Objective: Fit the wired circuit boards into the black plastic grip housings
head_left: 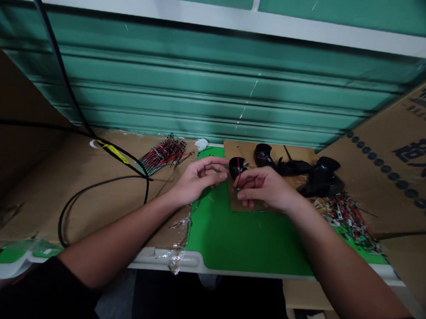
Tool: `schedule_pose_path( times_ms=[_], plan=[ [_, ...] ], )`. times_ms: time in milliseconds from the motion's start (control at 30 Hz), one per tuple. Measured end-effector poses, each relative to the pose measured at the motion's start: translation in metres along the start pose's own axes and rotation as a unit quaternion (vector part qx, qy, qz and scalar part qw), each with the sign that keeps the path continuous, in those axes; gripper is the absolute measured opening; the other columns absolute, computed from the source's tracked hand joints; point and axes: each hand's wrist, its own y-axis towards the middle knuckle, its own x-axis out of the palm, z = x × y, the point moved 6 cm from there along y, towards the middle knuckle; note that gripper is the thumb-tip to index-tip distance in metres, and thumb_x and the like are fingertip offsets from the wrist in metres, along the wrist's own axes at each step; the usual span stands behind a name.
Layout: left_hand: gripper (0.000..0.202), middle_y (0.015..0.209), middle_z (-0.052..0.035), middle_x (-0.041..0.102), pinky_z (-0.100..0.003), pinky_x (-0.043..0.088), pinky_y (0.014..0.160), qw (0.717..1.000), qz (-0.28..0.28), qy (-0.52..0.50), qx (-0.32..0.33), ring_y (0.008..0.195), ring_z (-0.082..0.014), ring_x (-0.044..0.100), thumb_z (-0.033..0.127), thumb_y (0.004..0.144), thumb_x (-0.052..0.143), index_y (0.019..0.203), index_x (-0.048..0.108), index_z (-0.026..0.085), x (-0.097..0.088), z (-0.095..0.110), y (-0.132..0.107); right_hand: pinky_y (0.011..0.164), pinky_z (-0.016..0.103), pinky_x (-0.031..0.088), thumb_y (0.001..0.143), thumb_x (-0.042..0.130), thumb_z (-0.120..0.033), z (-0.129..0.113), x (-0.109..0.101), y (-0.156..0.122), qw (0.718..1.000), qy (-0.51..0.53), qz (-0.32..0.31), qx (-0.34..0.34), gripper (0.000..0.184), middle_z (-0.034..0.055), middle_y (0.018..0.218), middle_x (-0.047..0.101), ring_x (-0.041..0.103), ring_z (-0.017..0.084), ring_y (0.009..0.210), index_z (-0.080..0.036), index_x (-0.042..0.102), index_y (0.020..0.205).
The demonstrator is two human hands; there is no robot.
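The right hand (pixel 265 188) is closed in a pinch, and its fingertips (pixel 241 181) grip a red wire (pixel 238 175). The wire comes out of a small black cup (pixel 236 166) and runs almost straight down in the view, toward the person, so its long line stands up and down. The cup sits at the top of the wire, just above the right fingers. The left hand (pixel 197 180) is half open with bent fingers and holds nothing that shows. Its fingertips (pixel 222 175) are just beside the cup, but I cannot tell if they touch it.

Both hands are over a brown cardboard sheet (pixel 242 152) on a green mat (pixel 244 239). Another black cup (pixel 263 155) and a heap of black parts (pixel 323 177) lie on the right. Past the right hand is a pile of colored wires (pixel 347 220). On the left, a bunch of red and black wires (pixel 164 153) lies near a black cable (pixel 102 181). A green metal shutter (pixel 203 91) is behind it all.
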Motion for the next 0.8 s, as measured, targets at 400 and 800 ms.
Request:
schedule_pose_path(
  times_ms=[400, 800],
  plan=[
    [0.045, 0.083, -0.0067, 0.078, -0.031, 0.065, 0.053, 0.973, 0.03, -0.06, -0.223, 0.059, -0.0208, 0.076, 0.029, 0.082, 0.093, 0.113, 0.065, 0.012, 0.028, -0.06, -0.008, 0.094, 0.041, 0.068, 0.057, 0.107, -0.041, 0.013, -0.05, 0.018, 0.938, -0.039, 0.285, -0.194, 0.045, 0.0068, 0.096, 0.084, 0.081, 0.023, 0.091, -0.02, 0.078, 0.085],
    [0.042, 0.092, -0.0095, 0.08, -0.034, 0.07, 0.062, 0.978, 0.017, -0.13, -0.159, 0.072, -0.0214, 0.078, 0.031, 0.072, 0.096, 0.104, 0.077, 0.011, 0.029, -0.053, -0.011, 0.09, 0.042, 0.068, 0.068, 0.103, -0.035, 0.001, -0.027, 0.008, 0.947, -0.072, 0.219, -0.222, 0.041, 0.0056, 0.098, 0.086, 0.082, 0.024, 0.091, -0.024, 0.086, 0.103]
  ],
)
